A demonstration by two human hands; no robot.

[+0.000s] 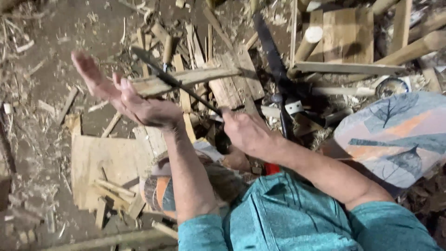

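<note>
I see the dirt floor [51, 60] thick with shavings, splinters and split offcuts, so much carving looks done already, though I judge the piece in hand unfinished: rough, pale and splintery. A flat board [100, 160] lies lower left, round pegs [418, 46] upper right. My left hand [139, 104] props the wooden slat [186, 78] from below, palm open, fingers spread wide. My right hand [246, 132] has its fingers wrapped round the handle of a long dark blade [176, 83], laid across the slat.
</note>
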